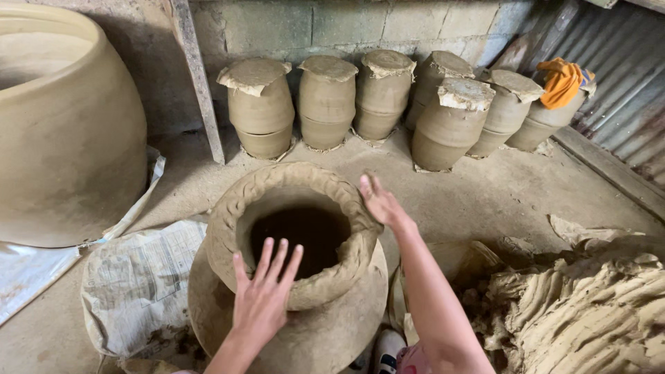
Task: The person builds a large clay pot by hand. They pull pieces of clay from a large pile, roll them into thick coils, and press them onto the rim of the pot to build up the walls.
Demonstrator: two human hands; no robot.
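Plainly, the unfired clay pot (298, 277) stood on the dirt floor (485, 194) right in front of the person, its wide shoulder below and a thick, freshly coiled rim (277, 181) on top, lumpy with pinch marks around a dark mouth. The clay looked damp and soft, so the pot was probably heavy, easily dented and liable to sag; the rim in particular seemed likely to deform under any squeeze. It would best be taken low, with flat palms under the shoulder or base, rather than by the coil.

The left hand (262, 298) lay over the near side of the rim, fingers (265, 257) straight and spread apart, pointing toward the opening. It gripped nothing; whether the palm pressed the clay or hung just over it could not be told. The right hand (379, 202) was at the far right edge of the rim, fingers apart and extended, the heel of the hand touching or nearly touching the coil's outer side. It held nothing either.

Behind, a row of smaller clay jars (325, 100) stood against the block wall (346, 24), each capped with a clay slab, one bearing an orange cloth (562, 81). A large pale vessel (62, 138) sat at the left, a printed sack (138, 277) lay beside the pot, and a heap of raw clay (589, 312) rose at the right.
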